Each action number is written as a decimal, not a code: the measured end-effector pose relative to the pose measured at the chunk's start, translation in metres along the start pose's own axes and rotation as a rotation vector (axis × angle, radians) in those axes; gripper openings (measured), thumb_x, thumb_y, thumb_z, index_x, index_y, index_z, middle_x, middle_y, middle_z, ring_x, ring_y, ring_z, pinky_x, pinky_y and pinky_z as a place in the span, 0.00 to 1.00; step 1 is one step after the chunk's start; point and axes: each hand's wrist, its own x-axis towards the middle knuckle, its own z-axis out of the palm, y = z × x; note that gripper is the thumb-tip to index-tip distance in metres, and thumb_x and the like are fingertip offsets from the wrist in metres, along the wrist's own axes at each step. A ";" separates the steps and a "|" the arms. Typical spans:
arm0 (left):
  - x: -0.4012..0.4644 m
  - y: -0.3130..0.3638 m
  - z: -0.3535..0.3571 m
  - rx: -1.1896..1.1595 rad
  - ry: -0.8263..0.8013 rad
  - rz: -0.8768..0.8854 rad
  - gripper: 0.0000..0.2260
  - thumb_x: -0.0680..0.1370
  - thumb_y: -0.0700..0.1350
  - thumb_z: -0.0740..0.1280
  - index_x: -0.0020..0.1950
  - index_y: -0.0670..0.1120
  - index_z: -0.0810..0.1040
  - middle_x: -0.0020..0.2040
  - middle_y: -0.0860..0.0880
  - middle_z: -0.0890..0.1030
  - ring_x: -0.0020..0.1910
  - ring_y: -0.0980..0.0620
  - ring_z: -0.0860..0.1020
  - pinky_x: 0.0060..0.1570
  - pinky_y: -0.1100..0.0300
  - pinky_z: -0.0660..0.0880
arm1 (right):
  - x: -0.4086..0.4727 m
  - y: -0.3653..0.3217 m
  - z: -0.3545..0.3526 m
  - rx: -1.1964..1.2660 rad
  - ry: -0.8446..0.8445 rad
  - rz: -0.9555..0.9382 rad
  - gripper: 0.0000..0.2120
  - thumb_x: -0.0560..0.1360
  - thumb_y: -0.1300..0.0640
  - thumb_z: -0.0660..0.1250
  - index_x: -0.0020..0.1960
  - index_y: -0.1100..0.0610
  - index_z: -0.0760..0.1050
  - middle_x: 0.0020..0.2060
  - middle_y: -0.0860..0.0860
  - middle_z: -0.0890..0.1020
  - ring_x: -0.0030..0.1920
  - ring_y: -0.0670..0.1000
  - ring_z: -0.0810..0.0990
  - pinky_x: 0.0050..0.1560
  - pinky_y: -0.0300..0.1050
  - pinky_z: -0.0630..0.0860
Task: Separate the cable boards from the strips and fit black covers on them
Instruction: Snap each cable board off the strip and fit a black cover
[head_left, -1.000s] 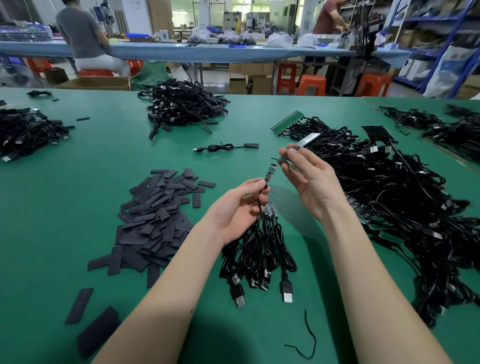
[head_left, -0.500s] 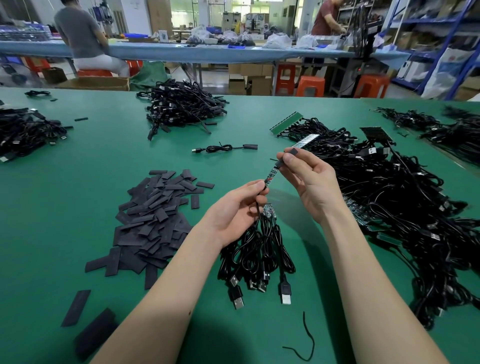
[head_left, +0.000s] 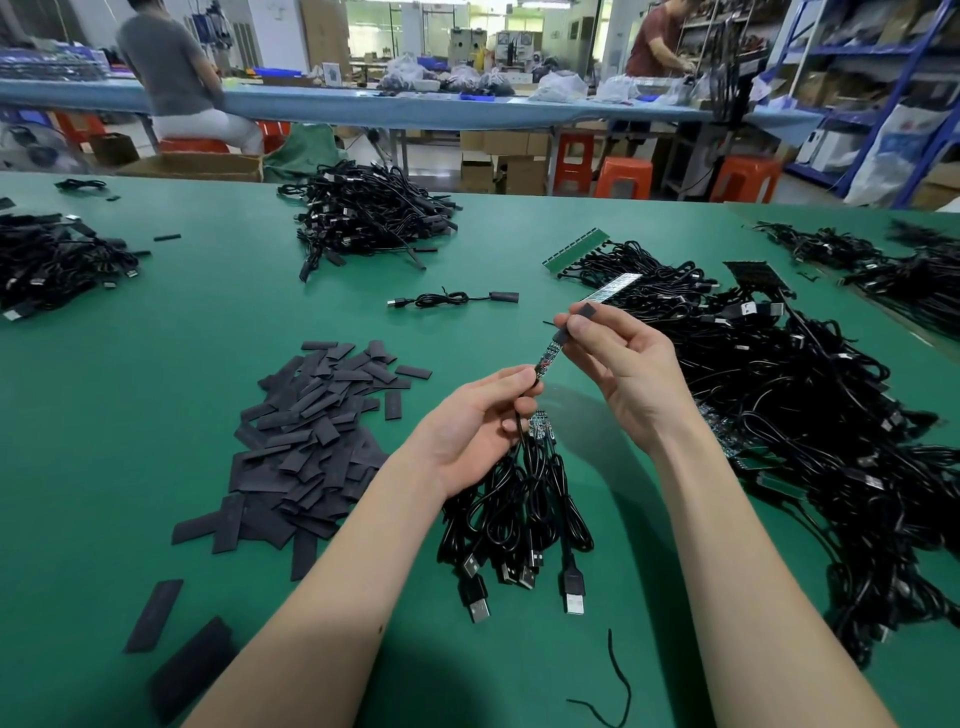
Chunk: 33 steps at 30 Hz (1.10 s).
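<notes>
Left of the raised cable board (head_left: 546, 358), loose black covers (head_left: 317, 431) lay heaped on the green worktop (head_left: 130, 415). The left hand (head_left: 475, 428) pinched the board's base; the right hand (head_left: 621, 371), fingers (head_left: 581, 328) clamped on a cover (head_left: 562, 335), sleeved its tip. Misalignment could snag the cover on components.

no text or label is legible anywhere.

Bright, even overhead light. Soft shadows fall under the forearms on the green counter (head_left: 130, 415). Wide-angle bending curves the far edge; the background workshop looks slightly soft, with pale glare.
</notes>
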 end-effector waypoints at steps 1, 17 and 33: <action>0.000 0.000 0.000 0.008 -0.004 0.000 0.07 0.72 0.41 0.70 0.49 0.44 0.78 0.38 0.52 0.80 0.31 0.60 0.73 0.29 0.68 0.64 | 0.000 -0.002 -0.001 0.002 -0.019 0.018 0.07 0.74 0.67 0.71 0.52 0.62 0.80 0.43 0.54 0.87 0.42 0.47 0.85 0.48 0.37 0.80; -0.002 -0.002 -0.003 0.059 -0.062 0.022 0.08 0.72 0.40 0.70 0.50 0.42 0.79 0.38 0.50 0.81 0.30 0.61 0.73 0.29 0.70 0.66 | -0.005 -0.022 -0.026 -0.094 -0.274 0.151 0.08 0.69 0.65 0.71 0.48 0.59 0.81 0.46 0.57 0.87 0.46 0.50 0.86 0.50 0.39 0.81; -0.004 0.002 0.000 0.007 -0.025 0.043 0.06 0.72 0.40 0.70 0.47 0.43 0.77 0.37 0.50 0.80 0.29 0.60 0.72 0.29 0.70 0.64 | -0.005 0.002 -0.005 -0.082 -0.202 0.125 0.11 0.67 0.63 0.73 0.49 0.62 0.81 0.42 0.56 0.87 0.42 0.48 0.85 0.46 0.37 0.81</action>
